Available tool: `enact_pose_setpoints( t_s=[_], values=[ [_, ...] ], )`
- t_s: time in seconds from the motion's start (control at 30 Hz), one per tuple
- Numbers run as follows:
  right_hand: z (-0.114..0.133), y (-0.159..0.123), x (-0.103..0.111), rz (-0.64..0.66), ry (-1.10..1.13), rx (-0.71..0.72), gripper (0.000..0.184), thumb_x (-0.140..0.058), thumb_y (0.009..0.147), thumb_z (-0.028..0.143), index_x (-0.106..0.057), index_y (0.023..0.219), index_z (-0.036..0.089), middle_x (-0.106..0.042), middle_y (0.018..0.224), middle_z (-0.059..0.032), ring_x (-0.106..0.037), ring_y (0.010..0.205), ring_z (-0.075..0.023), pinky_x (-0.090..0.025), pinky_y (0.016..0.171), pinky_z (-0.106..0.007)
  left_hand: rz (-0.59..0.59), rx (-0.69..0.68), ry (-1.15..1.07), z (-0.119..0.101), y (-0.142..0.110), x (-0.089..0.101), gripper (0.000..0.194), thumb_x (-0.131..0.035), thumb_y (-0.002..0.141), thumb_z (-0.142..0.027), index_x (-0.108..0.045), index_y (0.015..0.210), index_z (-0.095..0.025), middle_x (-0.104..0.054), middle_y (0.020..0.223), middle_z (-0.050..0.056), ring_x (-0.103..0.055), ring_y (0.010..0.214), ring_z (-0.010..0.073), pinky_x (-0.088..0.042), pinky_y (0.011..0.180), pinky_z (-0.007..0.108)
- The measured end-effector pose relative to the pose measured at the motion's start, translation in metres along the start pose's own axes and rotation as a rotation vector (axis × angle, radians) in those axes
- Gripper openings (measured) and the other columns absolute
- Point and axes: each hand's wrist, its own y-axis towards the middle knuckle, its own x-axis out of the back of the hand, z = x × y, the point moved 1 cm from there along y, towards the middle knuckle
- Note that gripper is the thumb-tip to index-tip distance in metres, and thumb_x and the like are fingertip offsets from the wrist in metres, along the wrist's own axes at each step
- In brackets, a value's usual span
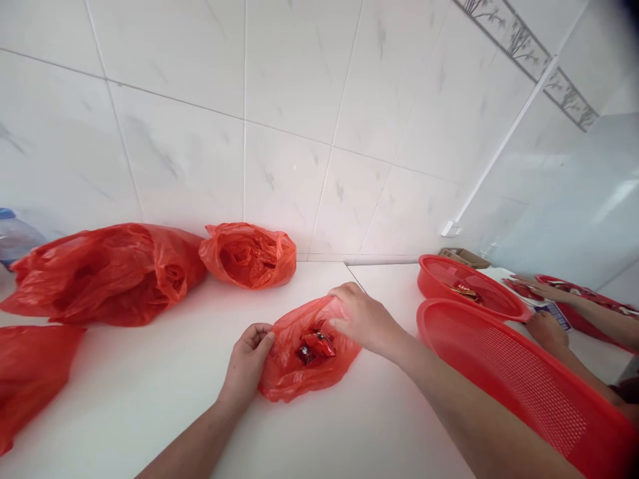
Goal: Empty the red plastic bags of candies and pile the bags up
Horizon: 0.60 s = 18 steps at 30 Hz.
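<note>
A red plastic bag [287, 379] stands with its mouth spread on the white table in front of me. Several small wrapped packets [317, 346], shiny red and dark, lie inside it. My left hand [250, 356] pinches the bag's left rim between thumb and fingers. On the far right side of the same bag, my right hand [362, 318] is closed over the rim, its thumb reaching inside the mouth. Part of the bag's right edge is hidden behind that hand.
Red plastic bags [114, 279] line the wall at left, a smaller one [249, 256] beside them. Red mesh baskets [499, 372] stand at right; the farther basket [472, 283] holds a few packets. Beyond, another person's hands [546, 329] work near a third basket [579, 319].
</note>
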Motion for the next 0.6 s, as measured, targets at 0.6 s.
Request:
enact_pose_setpoints(
  t_s=[0.6],
  values=[
    [-0.075, -0.011, -0.056, -0.477, 0.587, -0.487, 0.022, -0.063, 0.065, 0.041, -0.057, 0.067, 0.020, -0.056, 0.066, 0.0004, -0.054, 0.068, -0.0197, -0.039, 0.062, -0.030, 0.169, 0.180, 0.455, -0.030, -0.029, 0.029, 0.078, -0.066, 0.072, -0.040, -0.027, 0.137, -0.023, -0.060, 0.085, 0.002, -0.063, 0.069, 0.0199, -0.050, 0.056, 0.029]
  ],
)
